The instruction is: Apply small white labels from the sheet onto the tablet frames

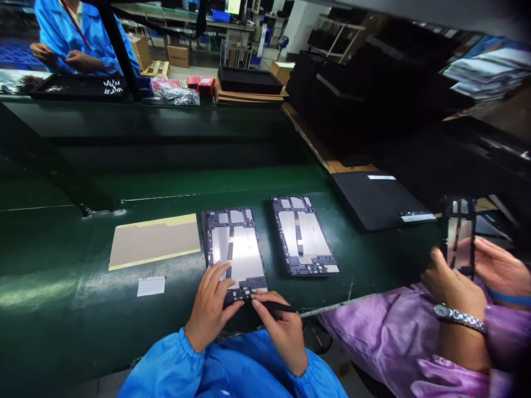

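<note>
A tablet chassis [243, 251] with a silver metal plate and black frame lies before me on the green bench, a dark panel edge showing at its left. My left hand [211, 304] rests on its lower left part, fingers spread and thumb by the bottom edge. At the bottom right corner, my right hand [282, 330] is closed around a slim black tool [279, 307]; its tip is too small to make out. A second tablet chassis [305, 235] lies to the right, untouched.
Left are a beige sheet of adhesive strips [155, 242] and a small white card [151, 286]. Black flat panels [379, 199] lie right. A co-worker's hands [456, 282] hold another chassis. Across the bench sits a person in blue [89, 38] behind a black tray [78, 87].
</note>
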A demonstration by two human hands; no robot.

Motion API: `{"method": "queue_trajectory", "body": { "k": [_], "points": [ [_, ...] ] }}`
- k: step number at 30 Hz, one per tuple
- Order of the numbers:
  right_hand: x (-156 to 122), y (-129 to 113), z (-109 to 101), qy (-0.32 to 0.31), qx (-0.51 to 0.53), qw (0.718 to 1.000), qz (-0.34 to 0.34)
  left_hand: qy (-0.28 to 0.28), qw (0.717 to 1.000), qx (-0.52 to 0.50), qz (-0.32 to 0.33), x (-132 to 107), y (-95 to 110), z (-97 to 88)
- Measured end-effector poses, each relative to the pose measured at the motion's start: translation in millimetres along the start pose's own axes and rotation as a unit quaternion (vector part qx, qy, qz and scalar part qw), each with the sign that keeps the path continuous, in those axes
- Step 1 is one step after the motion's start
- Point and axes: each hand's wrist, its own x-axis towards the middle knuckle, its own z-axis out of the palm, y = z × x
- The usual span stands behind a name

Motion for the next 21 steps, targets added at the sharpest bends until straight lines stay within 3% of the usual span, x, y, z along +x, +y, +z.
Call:
{"method": "queue_trajectory", "body": {
  "k": [21],
  "points": [
    [-0.4,-1.3,2.3,0.004,-0.007,1.000,0.004,-0.011,1.000,-0.008,-0.011,-0.6,0.4,-0.7]
  ]
}}
